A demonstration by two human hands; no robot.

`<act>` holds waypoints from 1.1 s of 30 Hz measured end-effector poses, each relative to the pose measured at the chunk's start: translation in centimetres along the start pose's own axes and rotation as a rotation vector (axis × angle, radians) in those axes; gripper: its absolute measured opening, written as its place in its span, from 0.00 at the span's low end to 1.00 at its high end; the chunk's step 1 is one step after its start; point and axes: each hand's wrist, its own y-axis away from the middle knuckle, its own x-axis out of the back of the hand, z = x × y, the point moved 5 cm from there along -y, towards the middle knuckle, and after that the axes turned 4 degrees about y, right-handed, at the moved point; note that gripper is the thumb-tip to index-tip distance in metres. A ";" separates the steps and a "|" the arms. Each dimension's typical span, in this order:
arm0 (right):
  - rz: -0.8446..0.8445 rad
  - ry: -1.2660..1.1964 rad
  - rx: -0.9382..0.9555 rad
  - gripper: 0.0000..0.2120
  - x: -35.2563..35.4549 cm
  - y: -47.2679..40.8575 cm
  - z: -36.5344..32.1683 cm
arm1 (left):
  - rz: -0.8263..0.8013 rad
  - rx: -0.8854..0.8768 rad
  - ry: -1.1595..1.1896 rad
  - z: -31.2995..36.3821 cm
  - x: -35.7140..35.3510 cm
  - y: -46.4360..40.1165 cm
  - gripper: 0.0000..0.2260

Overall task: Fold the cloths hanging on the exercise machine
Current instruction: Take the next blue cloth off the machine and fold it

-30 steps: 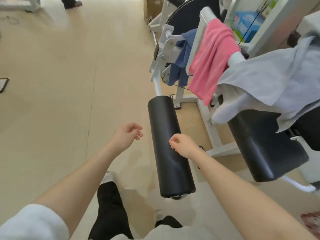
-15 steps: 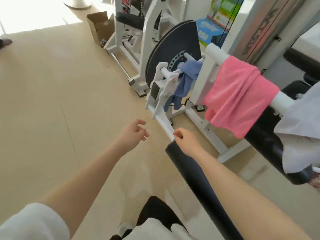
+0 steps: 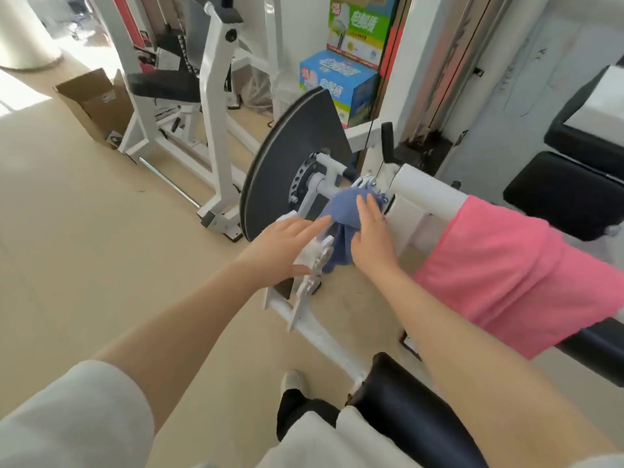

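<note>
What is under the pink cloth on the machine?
The pink cloth hangs over a white padded bar, bare at its left end. Below its lower edge a black pad shows. The rest of the bar is covered.

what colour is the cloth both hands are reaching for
The cloth is blue, seen in the head view.

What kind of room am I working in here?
Most likely a gym or fitness room: a white exercise machine with a black padded seat, a large black cam disc, and a black roller pad. Stacked boxes suggest part storage.
</note>
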 end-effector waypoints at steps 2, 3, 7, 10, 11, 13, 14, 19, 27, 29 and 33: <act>-0.043 0.112 -0.069 0.33 -0.7 -2.3 0.0 | -0.052 -0.049 -0.156 -1.7 0.4 -2.4 0.34; -0.059 0.154 -0.122 0.35 -1.1 -3.2 0.0 | -0.087 -0.056 -0.218 -2.7 0.3 -3.4 0.30; -0.127 0.310 -0.202 0.39 -2.6 -5.4 -0.6 | -0.189 -0.077 -0.276 -5.6 0.0 -5.7 0.19; -0.024 0.305 -0.226 0.28 -2.0 -6.4 -0.7 | -0.244 -0.159 -0.206 -6.3 0.0 -6.8 0.20; 0.009 0.283 -0.234 0.24 -1.9 -6.5 -0.6 | -0.253 -0.187 -0.198 -6.3 0.1 -7.0 0.20; 0.073 0.217 -0.276 0.19 -2.0 -6.8 -0.2 | -0.252 -0.232 -0.195 -6.5 0.1 -7.4 0.20; 0.102 0.185 -0.297 0.16 -1.8 -7.0 -0.1 | -0.255 -0.246 -0.189 -6.7 0.0 -7.6 0.19; 0.107 0.034 -0.341 0.05 -0.3 -6.2 -1.7 | -0.291 -0.262 -0.063 -6.9 0.0 -7.7 0.20; 0.137 -0.510 -0.050 0.10 0.6 -2.4 -13.1 | 0.136 -0.170 0.587 -11.2 6.4 -6.5 0.35; -0.017 -0.610 -0.027 0.09 -0.7 -1.2 -15.6 | 0.055 -0.230 0.644 -12.0 7.2 -5.4 0.40; -0.302 -0.909 -0.117 0.11 -3.9 1.5 -17.7 | -0.212 -0.241 0.677 -13.1 6.9 -1.3 0.20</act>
